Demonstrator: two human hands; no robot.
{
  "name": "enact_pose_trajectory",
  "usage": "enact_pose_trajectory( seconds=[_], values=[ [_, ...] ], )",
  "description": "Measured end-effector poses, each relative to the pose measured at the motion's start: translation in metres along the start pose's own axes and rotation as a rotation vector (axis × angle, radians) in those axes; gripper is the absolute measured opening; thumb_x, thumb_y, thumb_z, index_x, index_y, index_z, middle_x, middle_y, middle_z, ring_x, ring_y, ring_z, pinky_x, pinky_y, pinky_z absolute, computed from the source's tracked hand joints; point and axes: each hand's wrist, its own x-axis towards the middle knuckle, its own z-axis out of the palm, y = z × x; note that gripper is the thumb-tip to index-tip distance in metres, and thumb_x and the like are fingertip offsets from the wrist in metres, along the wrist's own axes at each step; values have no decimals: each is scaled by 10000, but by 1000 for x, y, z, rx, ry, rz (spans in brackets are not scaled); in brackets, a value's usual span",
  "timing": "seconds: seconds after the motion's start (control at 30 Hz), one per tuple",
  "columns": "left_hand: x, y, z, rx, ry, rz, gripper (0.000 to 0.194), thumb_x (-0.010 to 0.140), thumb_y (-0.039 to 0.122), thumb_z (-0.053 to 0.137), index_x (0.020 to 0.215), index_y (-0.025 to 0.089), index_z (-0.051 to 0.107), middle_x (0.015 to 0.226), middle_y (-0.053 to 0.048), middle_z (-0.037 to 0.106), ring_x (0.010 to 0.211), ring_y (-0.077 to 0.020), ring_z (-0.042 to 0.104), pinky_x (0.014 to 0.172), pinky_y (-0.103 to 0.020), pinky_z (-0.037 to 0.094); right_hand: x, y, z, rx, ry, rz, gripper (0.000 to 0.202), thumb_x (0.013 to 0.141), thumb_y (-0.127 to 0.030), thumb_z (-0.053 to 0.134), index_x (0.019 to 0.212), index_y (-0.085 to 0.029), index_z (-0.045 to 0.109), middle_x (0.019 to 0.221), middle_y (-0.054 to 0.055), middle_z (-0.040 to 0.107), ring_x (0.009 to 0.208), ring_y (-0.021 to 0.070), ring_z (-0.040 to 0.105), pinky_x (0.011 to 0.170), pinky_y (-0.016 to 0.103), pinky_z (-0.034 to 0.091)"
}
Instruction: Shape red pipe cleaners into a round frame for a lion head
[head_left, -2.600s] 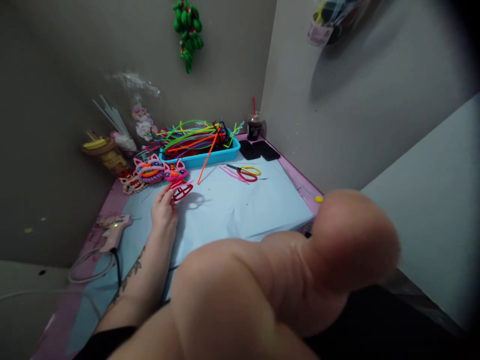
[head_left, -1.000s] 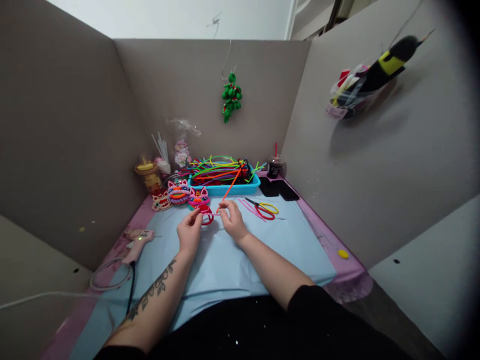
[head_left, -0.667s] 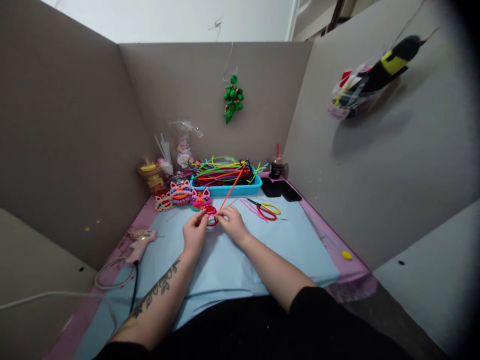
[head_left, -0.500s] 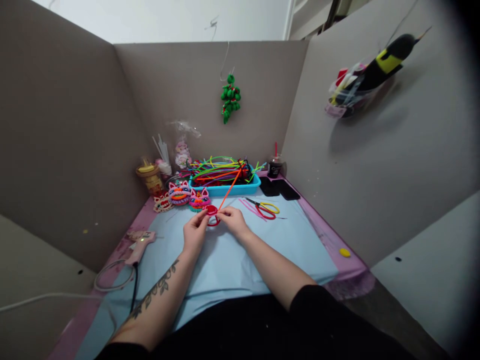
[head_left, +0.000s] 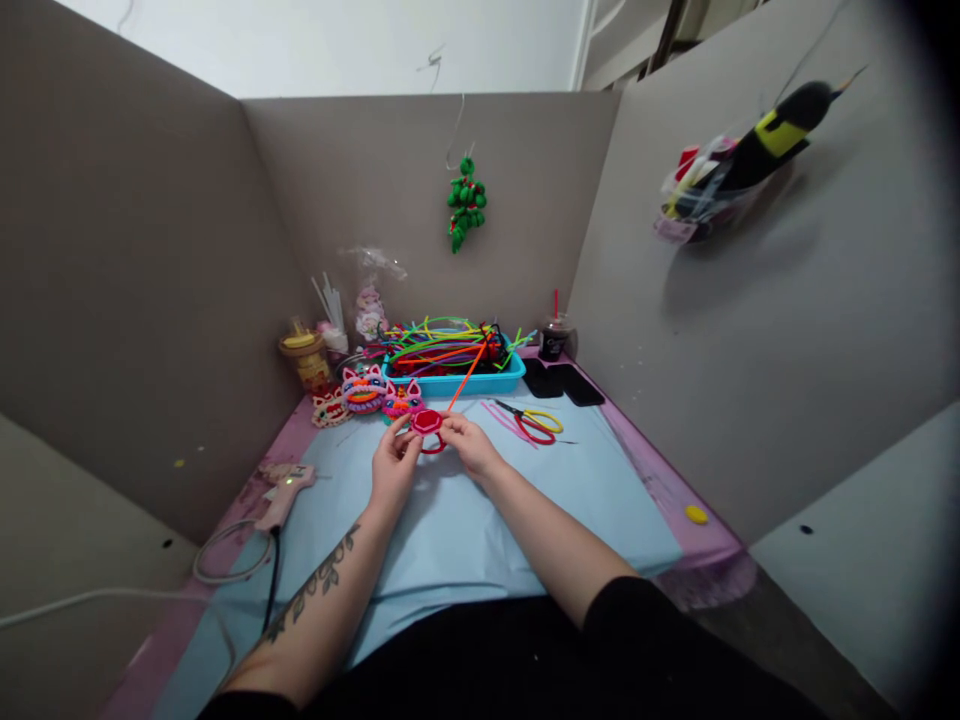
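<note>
Between my two hands is a small red hexagonal pipe-cleaner piece (head_left: pixel 427 422) with a lighter pinkish rim. A red loop (head_left: pixel 433 450) hangs just below it. My left hand (head_left: pixel 395 458) pinches the left edge with its fingers closed. On the opposite side, my right hand (head_left: pixel 471 443) grips the right edge between thumb and fingers. An orange pipe cleaner (head_left: pixel 466 378) slants from near my right fingers up toward the tray; whether those fingers hold it I cannot tell. Pink pipe cleaner strips (head_left: pixel 510 422) and scissors (head_left: pixel 536 422) with red and yellow handles lie to the right.
A blue tray (head_left: pixel 454 384) of colourful pipe cleaners stands behind. Fuzzy animal-face crafts (head_left: pixel 364 390) sit to its left. A pink glue gun (head_left: pixel 283 495) with its cable lies at left. Two black flat slabs (head_left: pixel 574 385) and a drink cup (head_left: pixel 553 340) are at back right.
The red piece has tilted so more of its flat hexagonal face shows. Both hands keep hold of its edges. The whole view has shifted slightly.
</note>
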Motion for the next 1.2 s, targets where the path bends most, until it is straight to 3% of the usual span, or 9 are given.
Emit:
enact_pose_trajectory(
  seconds=[0.3,0.43,0.57,0.67,0.77,0.93,1.1,1.2],
  values=[
    [-5,11,6,-97,-10,-42,688,649,304,710,1268,157,449,738,-32,681,624,-118,589,616,-218,432,-3,2,-4,-159,-89,-117,213,757,-391,596,738,-181,628,1142,81,478,1067,187,506,906,336,409],
    [-3,10,7,-92,10,-85,682,613,352,731,1228,143,522,680,-17,671,594,-119,579,591,-221,427,-6,-2,-3,-287,15,-142,147,757,-334,601,749,-190,629,1119,75,492,1089,195,481,897,332,397],
    [0,4,7,-129,41,-96,642,604,352,740,1184,134,573,773,-43,685,633,-113,578,586,-212,418,-9,-10,-1,-395,182,-236,132,728,-275,635,845,-214,627,1025,55,524,1030,199,492,891,348,386],
    [2,1,6,-131,53,-107,637,609,357,739,1184,135,577,723,-24,670,502,-61,485,482,-184,351,-11,-13,-3,-506,235,-334,96,736,-261,641,824,-224,641,945,52,521,988,208,479,909,369,366],
    [2,0,5,-142,62,-130,662,602,367,746,1195,134,568,687,-16,658,445,-40,415,430,-176,290,-13,-14,-6,-665,201,-390,68,770,-279,613,774,-233,664,882,57,513,936,224,456,895,396,352],
    [2,3,4,-145,75,-134,635,589,367,754,1157,132,597,688,-23,666,490,-66,492,475,-186,346,-13,-17,-8,-839,33,-422,101,812,-230,550,816,-226,651,856,75,568,899,237,450,855,398,352],
    [5,-1,1,-144,108,-121,602,590,349,749,1133,130,611,803,-69,699,669,-137,614,624,-240,449,-12,-18,-4,-730,-18,-428,141,838,-221,480,784,-210,610,798,54,593,816,200,515,777,327,399],
    [5,-3,0,-165,100,-148,618,588,342,753,1145,124,599,824,-82,705,695,-152,628,639,-248,458,-12,-16,2,-526,47,-308,146,820,-270,486,756,-201,598,719,16,591,703,163,534,685,282,417]
  ],
)
